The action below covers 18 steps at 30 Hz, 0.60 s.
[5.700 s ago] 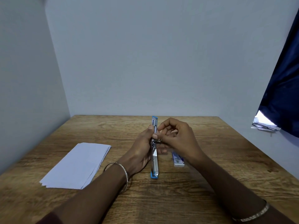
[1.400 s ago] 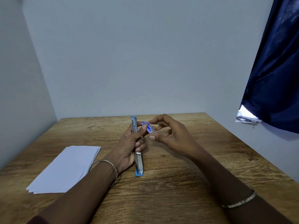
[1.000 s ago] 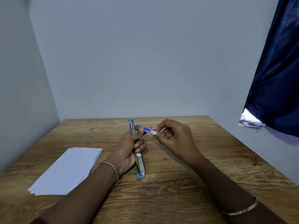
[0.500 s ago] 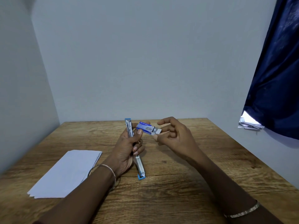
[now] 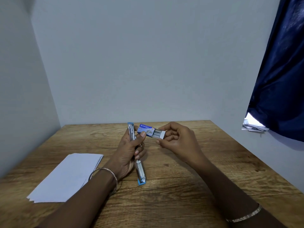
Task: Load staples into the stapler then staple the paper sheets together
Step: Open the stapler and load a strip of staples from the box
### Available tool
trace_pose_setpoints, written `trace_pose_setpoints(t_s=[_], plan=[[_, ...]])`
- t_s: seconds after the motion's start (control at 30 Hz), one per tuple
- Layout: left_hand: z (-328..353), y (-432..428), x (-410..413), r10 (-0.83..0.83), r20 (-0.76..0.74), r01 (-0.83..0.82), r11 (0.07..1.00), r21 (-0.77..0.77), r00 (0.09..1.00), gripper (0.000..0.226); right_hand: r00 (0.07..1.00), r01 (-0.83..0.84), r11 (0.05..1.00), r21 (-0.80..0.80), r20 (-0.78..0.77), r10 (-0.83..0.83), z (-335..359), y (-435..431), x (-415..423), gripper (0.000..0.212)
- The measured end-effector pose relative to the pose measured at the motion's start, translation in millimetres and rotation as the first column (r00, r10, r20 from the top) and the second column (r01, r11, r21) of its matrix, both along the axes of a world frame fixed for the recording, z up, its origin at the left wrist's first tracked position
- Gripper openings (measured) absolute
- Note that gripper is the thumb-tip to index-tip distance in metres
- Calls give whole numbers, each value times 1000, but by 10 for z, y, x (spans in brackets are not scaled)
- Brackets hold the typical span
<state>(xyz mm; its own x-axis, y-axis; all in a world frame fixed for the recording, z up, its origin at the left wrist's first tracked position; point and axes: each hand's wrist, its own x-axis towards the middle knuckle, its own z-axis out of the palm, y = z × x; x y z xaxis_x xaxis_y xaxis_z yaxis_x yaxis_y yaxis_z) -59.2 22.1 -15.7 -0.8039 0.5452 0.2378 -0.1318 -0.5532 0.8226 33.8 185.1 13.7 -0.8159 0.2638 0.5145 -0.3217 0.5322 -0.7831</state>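
A blue and silver stapler (image 5: 139, 170) lies opened out flat in a long line, its near end resting on the wooden table (image 5: 181, 186). My left hand (image 5: 130, 150) grips the stapler's middle, and its thumb presses against the blue sleeve of a small staple box (image 5: 145, 129). My right hand (image 5: 177, 139) pinches the white inner tray (image 5: 159, 134) of that box, which is slid partly out and shows silver staples. A stack of white paper sheets (image 5: 69, 176) lies on the table to the left.
Grey walls close in the table at the back and on the left. A dark blue curtain (image 5: 283, 79) hangs at the right, with some papers (image 5: 253, 125) on a ledge under it.
My right hand picked the staple box up from the table and brought it to my left thumb. In the last half second the inner tray slid further out to the right.
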Motion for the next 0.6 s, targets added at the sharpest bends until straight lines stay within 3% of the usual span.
trace_pose_setpoints(t_s=[0.4, 0.6], plan=[[-8, 46, 39, 123, -13, -124, 987, -106, 992, 19, 999, 29, 992, 126, -36, -25, -43, -31, 12, 40], [-41, 55, 36, 167, -36, -171, 971, -167, 985, 18, 967, 196, 927, 319, -222, -128, -12, 30, 4, 10]])
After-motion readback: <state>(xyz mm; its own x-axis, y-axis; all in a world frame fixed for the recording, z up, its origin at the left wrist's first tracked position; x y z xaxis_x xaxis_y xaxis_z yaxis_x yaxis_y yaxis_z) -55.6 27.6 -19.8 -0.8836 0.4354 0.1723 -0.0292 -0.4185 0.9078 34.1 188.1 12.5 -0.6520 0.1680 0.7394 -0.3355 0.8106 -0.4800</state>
